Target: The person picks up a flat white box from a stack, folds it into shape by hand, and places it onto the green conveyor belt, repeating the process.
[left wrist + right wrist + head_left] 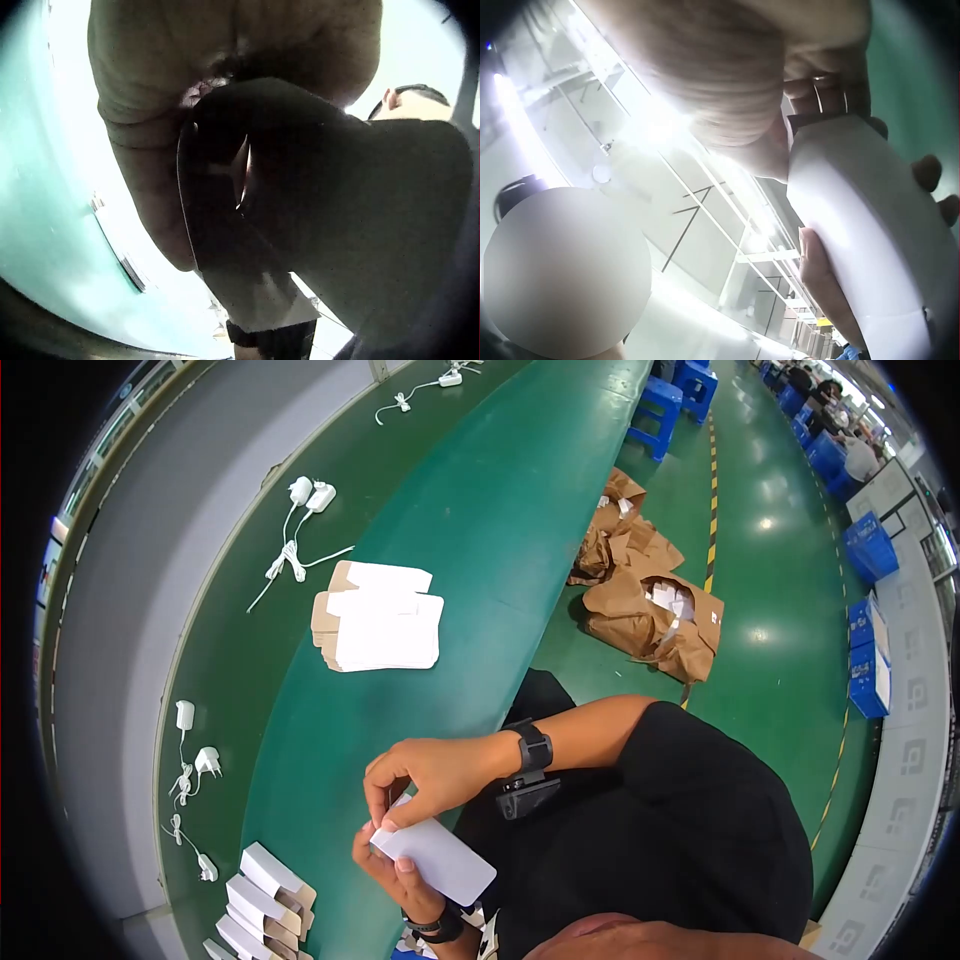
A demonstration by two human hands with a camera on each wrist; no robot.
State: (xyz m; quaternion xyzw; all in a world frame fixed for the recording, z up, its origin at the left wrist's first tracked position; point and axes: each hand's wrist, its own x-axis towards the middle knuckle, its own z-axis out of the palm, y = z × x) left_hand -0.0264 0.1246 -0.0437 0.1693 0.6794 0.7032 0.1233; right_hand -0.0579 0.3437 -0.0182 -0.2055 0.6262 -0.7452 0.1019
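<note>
A small white carton (445, 862) is between my two hands, tilted, close to my black shirt. My left hand (385, 875) grips it from below, with the thumb on its broad face and the fingers at the far side. The right hand (430, 780) is over the upper end, thumb and fingertips pinching the carton's end edge. In the right wrist view the carton (862, 217) shows its smooth white sides, and the left thumb (821, 277) presses along one edge. From the left wrist, the carton (375, 202) appears dark and backlit.
A stack of flat white cartons (390, 630) lies on the green table (480, 510). Several folded cartons (265, 900) stand at lower left. White power adapters (318, 497) with tied cables lie along the green strip. Brown paper bags (650, 615) and blue stools (657, 410) are on the floor.
</note>
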